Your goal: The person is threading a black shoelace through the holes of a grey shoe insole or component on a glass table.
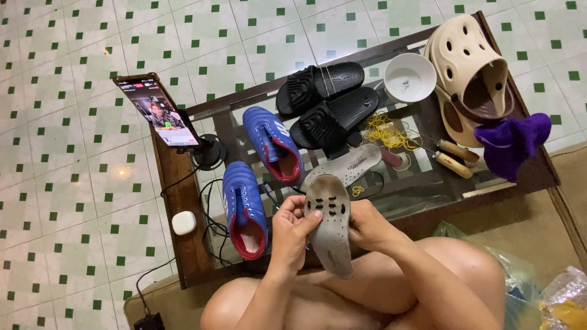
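Grey insole [330, 226] — between both hands [292, 229]

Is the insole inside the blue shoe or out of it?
Out. Both hands, left hand and right hand, hold the grey insole above the lap, beside the blue shoes.

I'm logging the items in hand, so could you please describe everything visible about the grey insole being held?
The grey insole is a thin, flexible-looking foot-shaped pad, dull grey and worn-looking, with rows of small dark oval holes across its forefoot. It is held up above the person's knees, toe end toward the glass table, heel end pointing down. The left hand grips its left edge, thumb across the face; the right hand holds its right edge. A second insole lies just beyond it.
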